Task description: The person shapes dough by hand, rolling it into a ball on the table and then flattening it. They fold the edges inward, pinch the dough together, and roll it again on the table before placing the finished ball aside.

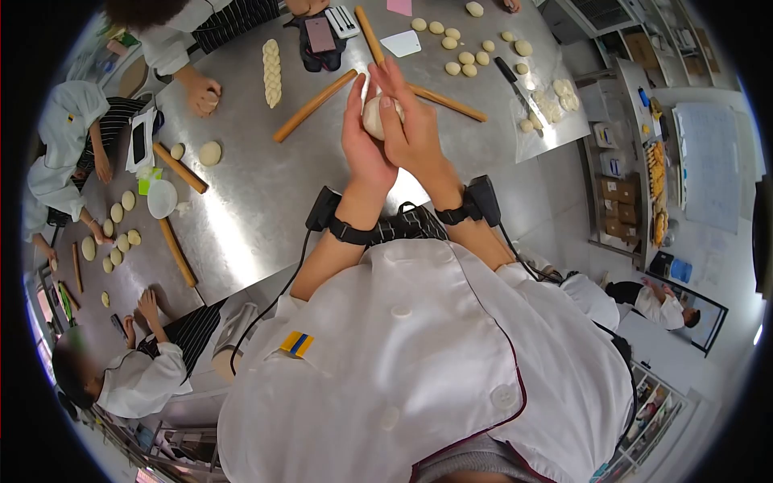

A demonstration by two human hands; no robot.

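Between my two hands, above the steel table (250, 177), is a round pale dough ball (374, 121). My left hand (361, 145) cups it from the left, with the fingers pointing up and away from me. From the other side my right hand (416, 133) presses on it, its thumb lying across the front of the ball. The fingers partly cover the dough. Close beyond my hands are rolling pins: one on the left (314, 106), one on the right (447, 103) and one at the far side (369, 34).
Several dough balls (467, 58) lie at the far right, near a knife (506, 69) and a plastic sheet with more dough (555, 121). A braided dough (272, 74), a phone (320, 35) and a white scraper (401, 43) sit farther back. Co-workers stand along the left, one hand (203, 92) on dough.
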